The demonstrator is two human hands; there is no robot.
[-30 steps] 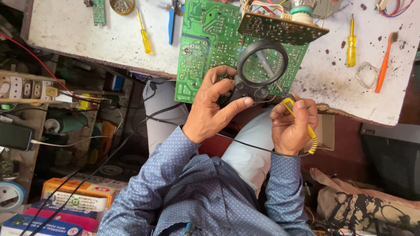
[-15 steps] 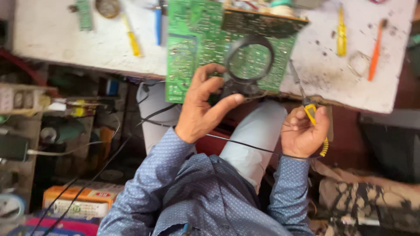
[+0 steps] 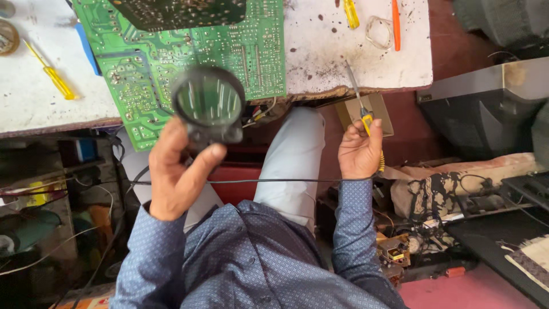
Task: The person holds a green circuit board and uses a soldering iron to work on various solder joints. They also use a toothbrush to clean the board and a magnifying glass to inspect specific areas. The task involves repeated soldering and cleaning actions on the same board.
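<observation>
- Left hand closed around the handle of a black round magnifying glass; lens sits over the near edge of the green circuit board.
- Circuit board lies on the white workbench, its near-left corner overhanging the bench's front edge.
- Right hand grips a yellow-handled soldering iron; tip reaches the bench's front edge, right of the board.
- A yellow screwdriver lies near the bench's left edge.
- An orange screwdriver lies towards the far right corner.
</observation>
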